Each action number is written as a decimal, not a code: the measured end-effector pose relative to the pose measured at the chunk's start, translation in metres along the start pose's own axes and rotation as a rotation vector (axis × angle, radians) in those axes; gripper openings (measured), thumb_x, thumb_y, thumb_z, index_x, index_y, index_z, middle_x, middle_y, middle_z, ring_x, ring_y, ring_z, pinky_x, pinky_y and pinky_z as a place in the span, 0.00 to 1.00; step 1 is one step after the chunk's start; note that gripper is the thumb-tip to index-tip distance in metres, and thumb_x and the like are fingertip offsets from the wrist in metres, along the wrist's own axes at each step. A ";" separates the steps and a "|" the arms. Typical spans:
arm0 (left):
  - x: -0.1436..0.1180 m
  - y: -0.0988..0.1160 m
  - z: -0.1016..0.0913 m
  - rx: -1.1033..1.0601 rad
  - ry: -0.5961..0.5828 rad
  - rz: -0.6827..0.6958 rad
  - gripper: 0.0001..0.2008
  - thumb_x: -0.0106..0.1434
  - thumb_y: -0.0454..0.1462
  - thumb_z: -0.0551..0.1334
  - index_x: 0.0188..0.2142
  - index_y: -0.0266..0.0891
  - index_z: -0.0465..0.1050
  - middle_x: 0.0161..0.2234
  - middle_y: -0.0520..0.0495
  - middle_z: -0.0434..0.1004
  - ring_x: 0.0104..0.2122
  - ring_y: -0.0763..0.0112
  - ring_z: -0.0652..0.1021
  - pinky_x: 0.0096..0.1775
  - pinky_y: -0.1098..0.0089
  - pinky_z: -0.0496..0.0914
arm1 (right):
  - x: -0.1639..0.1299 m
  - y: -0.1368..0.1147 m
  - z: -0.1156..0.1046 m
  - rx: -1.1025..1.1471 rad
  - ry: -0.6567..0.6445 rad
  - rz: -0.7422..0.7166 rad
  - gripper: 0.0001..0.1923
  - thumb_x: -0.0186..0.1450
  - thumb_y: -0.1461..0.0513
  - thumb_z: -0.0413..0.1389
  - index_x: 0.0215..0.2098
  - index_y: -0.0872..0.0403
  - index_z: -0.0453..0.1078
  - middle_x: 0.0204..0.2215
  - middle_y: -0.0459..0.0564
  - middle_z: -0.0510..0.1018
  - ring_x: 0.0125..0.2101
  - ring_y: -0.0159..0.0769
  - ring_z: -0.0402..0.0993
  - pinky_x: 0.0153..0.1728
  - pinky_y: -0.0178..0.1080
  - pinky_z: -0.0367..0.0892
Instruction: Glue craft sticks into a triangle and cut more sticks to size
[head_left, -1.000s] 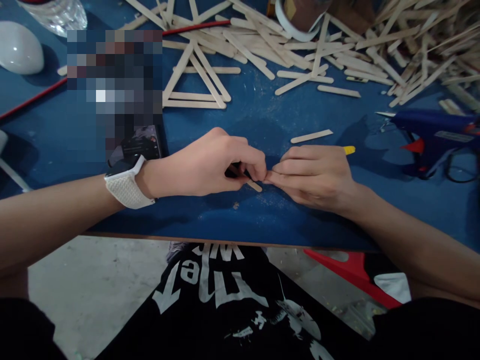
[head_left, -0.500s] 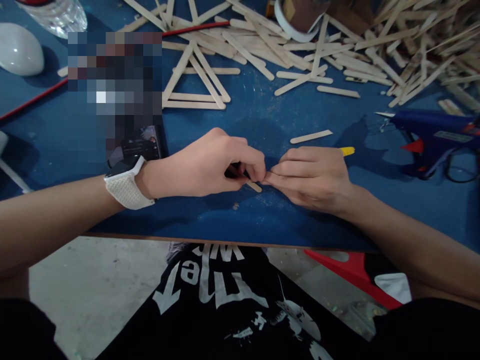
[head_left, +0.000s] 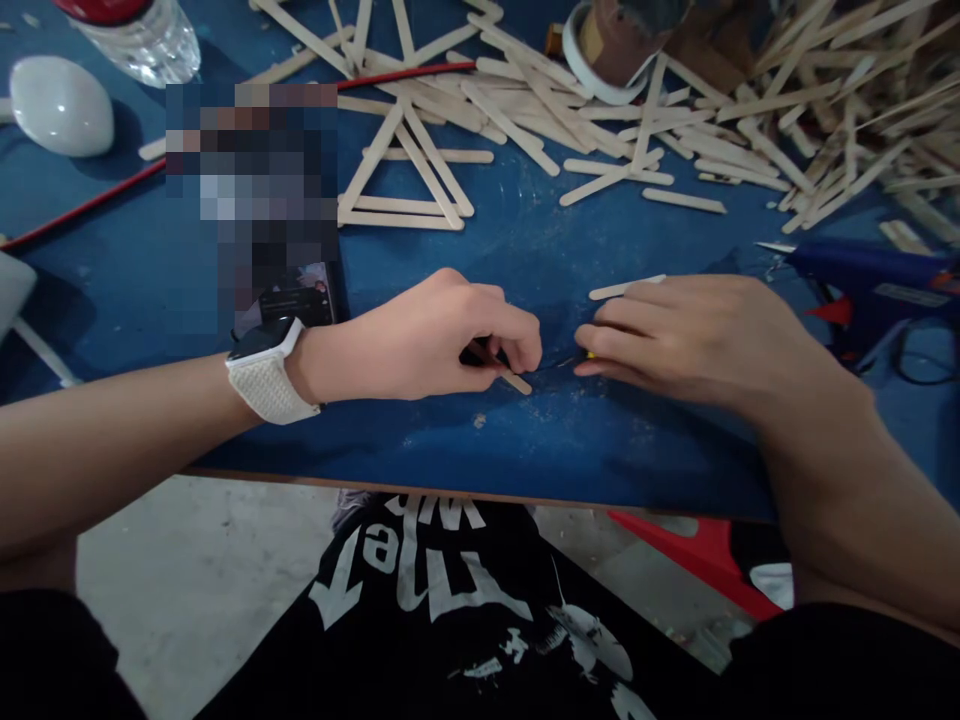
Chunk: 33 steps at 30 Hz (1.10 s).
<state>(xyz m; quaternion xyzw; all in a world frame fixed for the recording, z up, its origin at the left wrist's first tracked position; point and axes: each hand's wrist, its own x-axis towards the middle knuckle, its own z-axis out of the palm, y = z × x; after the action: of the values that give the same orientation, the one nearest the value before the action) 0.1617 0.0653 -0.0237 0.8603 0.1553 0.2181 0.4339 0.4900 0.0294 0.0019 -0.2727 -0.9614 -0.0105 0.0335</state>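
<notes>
My left hand (head_left: 457,335) is curled with its fingertips closed on a wooden craft stick (head_left: 517,382), whose rounded end pokes out below the thumb. The rest of that stick is hidden in the hand. To the right, my right hand (head_left: 675,335) is closed on a yellow cutter knife (head_left: 591,354); only a bit of yellow and a thin tip pointing left show. Just behind the right hand's fingers lies a loose stick (head_left: 611,290), partly covered. A small gap separates the two hands.
Several sticks form a triangle (head_left: 409,215) behind my left hand, near a phone (head_left: 322,285). A stick pile (head_left: 750,130) spreads along the back. A blue glue gun (head_left: 847,270) lies right. A red cable (head_left: 97,200) runs left, near a white bulb (head_left: 64,105) and a jar (head_left: 150,45).
My right hand has drawn away from the left and turned, so the knife's yellow part now shows at its fingertips instead of behind the knuckles. My left hand keeps its hold on the stick.
</notes>
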 end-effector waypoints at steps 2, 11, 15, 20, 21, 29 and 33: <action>0.000 -0.001 0.000 0.003 0.007 0.009 0.14 0.73 0.25 0.69 0.46 0.43 0.90 0.44 0.52 0.96 0.42 0.69 0.92 0.43 0.72 0.82 | 0.001 0.005 0.004 -0.103 -0.041 -0.131 0.26 0.93 0.51 0.48 0.43 0.49 0.80 0.34 0.49 0.83 0.38 0.42 0.81 0.37 0.44 0.68; 0.001 -0.001 0.001 -0.012 -0.003 -0.010 0.10 0.74 0.28 0.71 0.46 0.44 0.91 0.44 0.51 0.96 0.40 0.69 0.92 0.44 0.72 0.82 | 0.009 0.006 0.009 -0.236 -0.068 -0.283 0.20 0.91 0.62 0.49 0.44 0.49 0.79 0.31 0.45 0.79 0.35 0.41 0.75 0.40 0.45 0.68; 0.001 -0.001 0.001 -0.015 0.004 -0.018 0.12 0.72 0.27 0.71 0.45 0.45 0.91 0.44 0.52 0.95 0.38 0.70 0.91 0.43 0.72 0.82 | 0.009 0.006 0.009 -0.214 -0.135 -0.258 0.20 0.91 0.61 0.50 0.44 0.49 0.80 0.31 0.46 0.79 0.36 0.41 0.74 0.38 0.46 0.64; 0.001 -0.001 0.001 -0.023 0.000 -0.018 0.13 0.71 0.26 0.70 0.45 0.44 0.90 0.44 0.52 0.95 0.38 0.71 0.91 0.44 0.72 0.81 | 0.011 0.005 0.009 -0.215 -0.113 -0.262 0.22 0.91 0.62 0.48 0.43 0.49 0.79 0.30 0.46 0.77 0.35 0.41 0.73 0.36 0.46 0.61; 0.001 0.000 0.000 -0.027 -0.002 -0.018 0.13 0.71 0.26 0.70 0.45 0.44 0.90 0.44 0.52 0.95 0.38 0.72 0.91 0.44 0.72 0.81 | 0.012 0.005 0.009 -0.213 -0.108 -0.262 0.22 0.91 0.62 0.48 0.42 0.49 0.78 0.30 0.45 0.76 0.35 0.41 0.73 0.37 0.46 0.61; 0.003 0.004 -0.003 -0.032 -0.049 -0.063 0.11 0.74 0.29 0.68 0.45 0.44 0.90 0.44 0.50 0.95 0.38 0.70 0.90 0.43 0.71 0.79 | 0.014 0.004 0.009 -0.128 -0.154 -0.194 0.21 0.90 0.61 0.50 0.39 0.48 0.75 0.29 0.46 0.74 0.34 0.42 0.69 0.36 0.46 0.56; 0.002 0.005 -0.004 -0.033 -0.061 -0.080 0.11 0.74 0.29 0.68 0.45 0.44 0.90 0.45 0.49 0.95 0.39 0.70 0.90 0.44 0.71 0.80 | 0.015 0.003 0.009 -0.090 -0.156 -0.173 0.21 0.90 0.61 0.50 0.39 0.48 0.74 0.29 0.46 0.74 0.34 0.41 0.68 0.36 0.46 0.55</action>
<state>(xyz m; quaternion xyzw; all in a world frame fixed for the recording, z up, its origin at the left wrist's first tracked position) 0.1619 0.0664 -0.0165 0.8523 0.1728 0.1769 0.4608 0.4783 0.0399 -0.0056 -0.1898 -0.9796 -0.0355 -0.0548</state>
